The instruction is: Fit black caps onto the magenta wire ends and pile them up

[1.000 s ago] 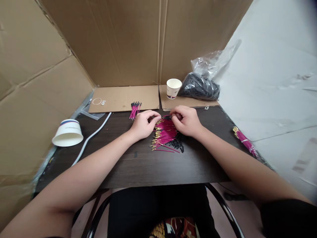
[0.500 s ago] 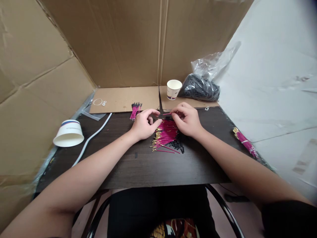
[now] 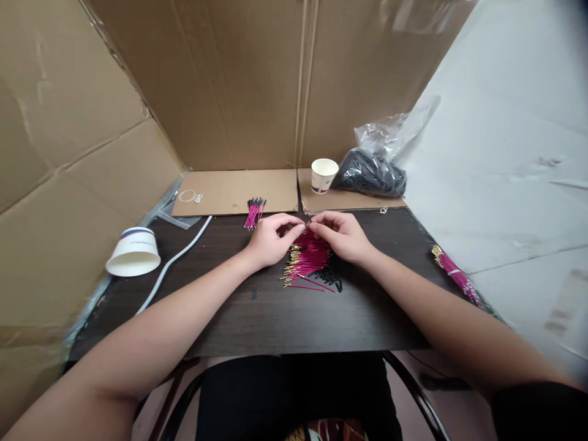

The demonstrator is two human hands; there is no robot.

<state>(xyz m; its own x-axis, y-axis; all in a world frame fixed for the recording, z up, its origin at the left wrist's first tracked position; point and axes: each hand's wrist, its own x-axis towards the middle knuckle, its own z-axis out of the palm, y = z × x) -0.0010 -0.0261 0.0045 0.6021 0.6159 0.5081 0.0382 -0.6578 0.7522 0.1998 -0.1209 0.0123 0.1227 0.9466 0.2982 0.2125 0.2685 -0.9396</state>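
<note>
My left hand [image 3: 277,240] and my right hand [image 3: 343,236] meet at the fingertips just above a pile of short magenta wires [image 3: 312,252] with gold ends. Pinched where the fingertips join is one thin wire [image 3: 306,211], its red end pointing up and away and a dark part lower down. The fingers hide its lower end. Small black sleeves [image 3: 328,277] lie along the near right side of the pile. Beyond my left hand rests a smaller bunch of magenta wires with black sleeves [image 3: 255,212] on their far ends.
A paper cup [image 3: 324,176] stands at the back beside a clear bag of black pieces [image 3: 370,174]. At left lie a tipped paper cup [image 3: 133,252] and a pale cable [image 3: 177,260]. A banded wire bundle [image 3: 454,274] sits at the right edge. Cardboard walls enclose the table.
My hands have come together; the left fingers, apart before, now close at the wire. The wire has turned from lying sideways to pointing away. The view has tilted up slightly.
</note>
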